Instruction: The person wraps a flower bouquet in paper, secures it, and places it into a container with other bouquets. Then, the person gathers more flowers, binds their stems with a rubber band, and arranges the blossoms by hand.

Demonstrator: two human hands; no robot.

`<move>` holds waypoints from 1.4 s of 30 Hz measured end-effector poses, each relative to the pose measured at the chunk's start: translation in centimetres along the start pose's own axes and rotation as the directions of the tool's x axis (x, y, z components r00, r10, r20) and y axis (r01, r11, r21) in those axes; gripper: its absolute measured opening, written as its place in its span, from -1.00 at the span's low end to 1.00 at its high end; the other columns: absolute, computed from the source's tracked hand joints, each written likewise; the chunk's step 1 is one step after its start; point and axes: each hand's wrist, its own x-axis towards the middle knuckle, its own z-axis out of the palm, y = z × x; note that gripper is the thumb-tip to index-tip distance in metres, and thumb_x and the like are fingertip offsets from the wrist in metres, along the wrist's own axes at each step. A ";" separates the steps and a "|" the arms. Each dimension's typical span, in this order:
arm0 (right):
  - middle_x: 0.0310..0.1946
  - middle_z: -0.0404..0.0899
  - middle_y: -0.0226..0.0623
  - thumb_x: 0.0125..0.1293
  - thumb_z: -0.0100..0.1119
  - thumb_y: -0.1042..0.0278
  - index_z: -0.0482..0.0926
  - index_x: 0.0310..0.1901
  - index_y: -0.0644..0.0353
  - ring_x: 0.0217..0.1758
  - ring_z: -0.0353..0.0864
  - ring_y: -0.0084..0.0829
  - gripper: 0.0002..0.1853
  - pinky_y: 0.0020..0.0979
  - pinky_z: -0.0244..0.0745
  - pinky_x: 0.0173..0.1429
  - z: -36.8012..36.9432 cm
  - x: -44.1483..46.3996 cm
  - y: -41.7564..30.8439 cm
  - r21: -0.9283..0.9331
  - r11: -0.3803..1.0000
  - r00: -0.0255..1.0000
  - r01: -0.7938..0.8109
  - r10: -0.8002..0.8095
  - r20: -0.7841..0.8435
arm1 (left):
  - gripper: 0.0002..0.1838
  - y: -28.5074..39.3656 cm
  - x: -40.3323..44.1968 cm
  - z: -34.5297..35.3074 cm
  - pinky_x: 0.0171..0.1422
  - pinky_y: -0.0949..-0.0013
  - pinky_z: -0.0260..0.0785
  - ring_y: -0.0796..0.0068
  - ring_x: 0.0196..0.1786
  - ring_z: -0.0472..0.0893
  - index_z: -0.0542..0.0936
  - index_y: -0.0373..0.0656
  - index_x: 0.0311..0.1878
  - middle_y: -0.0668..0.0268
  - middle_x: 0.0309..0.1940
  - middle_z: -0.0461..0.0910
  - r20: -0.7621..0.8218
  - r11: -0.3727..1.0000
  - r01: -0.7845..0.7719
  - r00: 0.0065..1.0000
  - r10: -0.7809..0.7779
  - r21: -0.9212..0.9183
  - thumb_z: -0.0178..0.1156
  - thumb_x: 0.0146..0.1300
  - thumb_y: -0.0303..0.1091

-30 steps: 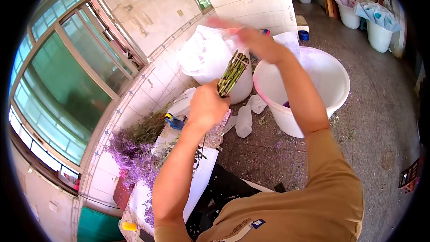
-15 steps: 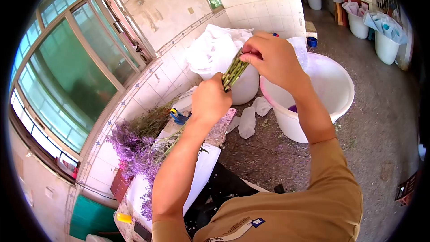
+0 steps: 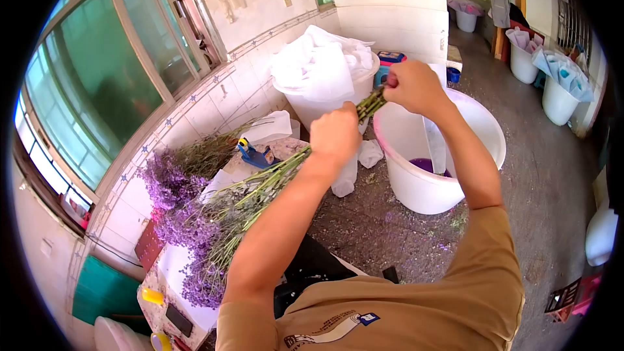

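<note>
My left hand (image 3: 335,135) is closed around the green stems of a bunch of purple dried-looking flowers (image 3: 263,188). The flower heads hang down to the left over the worktable. At the cut stem ends, my right hand (image 3: 416,88) has its fingers closed on the tips. Whether it also holds something small, such as a tie, is hidden. Below and left of my left hand, a blue tape dispenser (image 3: 255,154) stands on the table. Another purple bunch (image 3: 166,179) lies behind the held one.
A large white tub (image 3: 426,192) with purple inside stands on the floor at right. Behind my hands is a white bucket (image 3: 309,105) heaped with white wrapping. The table carries a dark phone (image 3: 179,320) and a yellow item (image 3: 153,296). More buckets (image 3: 560,101) line the far right.
My hands have moved slightly right, with the bunch now stretched across from the table. The stems are more in sight below my left hand. The camera view has shifted a little.
</note>
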 end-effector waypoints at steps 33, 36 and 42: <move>-0.41 0.73 -0.34 0.22 0.39 0.35 0.68 -0.27 0.25 -0.32 0.68 -0.48 -0.84 -0.36 0.54 -0.16 2.0 -4.1 0.7 0.535 0.844 0.920 0.032 0.184 -0.347 | -0.78 -1.7 -0.1 -3.7 0.02 -0.16 0.55 -0.22 -0.11 0.72 0.63 -0.24 -0.13 -0.16 -0.28 0.72 0.047 0.993 0.075 0.996 -0.071 -0.094 0.27 0.17 -0.39; -0.42 0.72 -0.31 0.17 0.38 0.35 0.63 -0.33 0.20 -0.35 0.68 -0.34 -0.86 -0.28 0.52 -0.16 2.0 -3.6 0.6 0.338 0.940 0.860 -0.040 0.205 -0.468 | -0.73 -1.7 0.1 -3.5 0.04 -0.13 0.52 -0.24 -0.09 0.68 0.67 -0.20 -0.07 -0.13 -0.27 0.71 0.062 0.988 0.111 0.993 -0.104 -0.111 0.32 0.14 -0.40; -0.49 0.65 -0.37 0.12 0.40 0.37 0.54 -0.42 0.12 -0.41 0.61 -0.24 -0.83 -0.20 0.43 -0.12 3.2 -2.9 -0.3 0.099 0.994 0.812 0.036 0.029 -0.583 | -0.75 -1.3 0.0 -3.4 0.04 -0.13 0.51 -0.24 -0.10 0.68 0.66 -0.23 -0.10 -0.15 -0.29 0.71 0.095 0.988 0.110 0.991 -0.099 -0.113 0.32 0.14 -0.40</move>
